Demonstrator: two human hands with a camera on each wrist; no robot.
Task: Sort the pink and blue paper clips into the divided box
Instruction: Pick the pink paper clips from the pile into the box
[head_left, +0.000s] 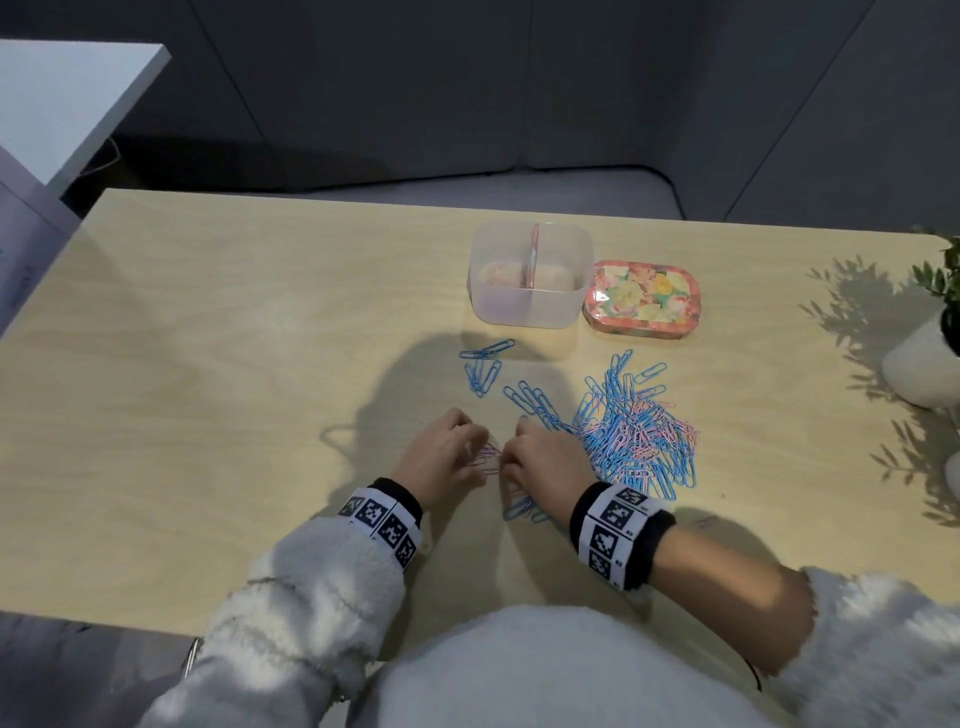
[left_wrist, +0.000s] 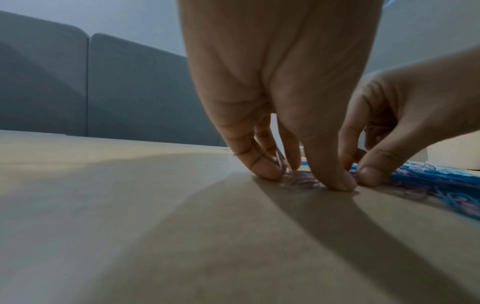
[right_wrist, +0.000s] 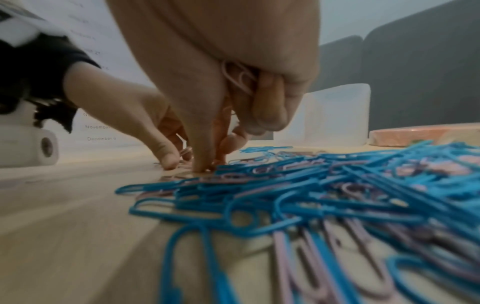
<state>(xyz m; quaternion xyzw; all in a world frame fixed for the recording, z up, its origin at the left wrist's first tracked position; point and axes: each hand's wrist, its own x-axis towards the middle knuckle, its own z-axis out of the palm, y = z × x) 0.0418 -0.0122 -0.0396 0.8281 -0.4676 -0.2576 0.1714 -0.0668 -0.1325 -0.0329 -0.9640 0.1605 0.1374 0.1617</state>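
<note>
- Left hand (head_left: 445, 460) fingertips press a few pink paper clips (head_left: 485, 457) flat on the wooden table (head_left: 218, 364).
- Right hand (head_left: 545, 462) pinches at the same clips; only its wrist view shows more pink clips (right_wrist: 240, 78) tucked under curled fingers.
- Far off stands the divided box (head_left: 531, 275), with a floral tin (head_left: 641, 299) touching its right side.
- Mixed pile (head_left: 639, 441) lies right, clips pointing every way; a potted plant (head_left: 930, 358) stands at the far right.

Both hands, left hand (head_left: 447, 457) and right hand (head_left: 545, 457), rest fingertips on pink clips (head_left: 488, 457) on the tabletop (head_left: 234, 364), beside the mixed pile (head_left: 639, 441); divided box (head_left: 530, 306) stands beyond.
</note>
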